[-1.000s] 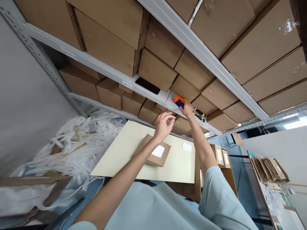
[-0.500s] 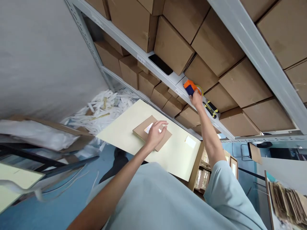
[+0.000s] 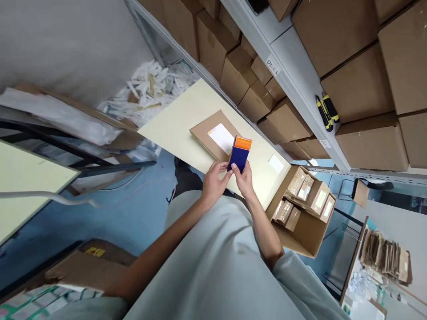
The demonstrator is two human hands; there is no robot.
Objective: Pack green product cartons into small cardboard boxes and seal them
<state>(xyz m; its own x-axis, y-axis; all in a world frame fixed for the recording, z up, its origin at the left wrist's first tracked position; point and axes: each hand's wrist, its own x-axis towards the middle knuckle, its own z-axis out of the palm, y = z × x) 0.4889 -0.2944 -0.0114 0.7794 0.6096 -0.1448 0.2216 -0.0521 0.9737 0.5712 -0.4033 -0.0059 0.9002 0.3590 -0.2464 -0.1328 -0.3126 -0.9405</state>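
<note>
A pale grey metal rack [image 3: 295,55] lined with brown cardboard boxes [image 3: 363,142] runs along the far edge of a pale yellow, flat-topped desk [image 3: 173,124] as we look down past a light blue-grey fabric shirt [image 3: 213,266]. At the desk's right edge we see an open-topped brown cardboard carton [image 3: 312,235] holding brown packets [image 3: 318,200] with white stickers. Toward the middle of the desk lies a flat, rectangular brown cardboard parcel [image 3: 205,131]. At the near edge, two bare hands work close together: the right hand [image 3: 244,180] is clamped on a blocky orange-and-dark-blue plastic tape dispenser [image 3: 239,158], its thumb on the blue face; the left hand [image 3: 213,184] brings thumb and fingers together at the dispenser's lower corner, though we cannot tell whether they grip it. The dispenser is just inside the desk's near edge, its orange end pointing away from the shirt, overlapping the parcel from our angle. On the rack's shelf, two slim black-and-yellow utility knives [image 3: 323,113] lie side by side. A small white rectangular label [image 3: 275,164] sits near the desk's far right corner.
</note>
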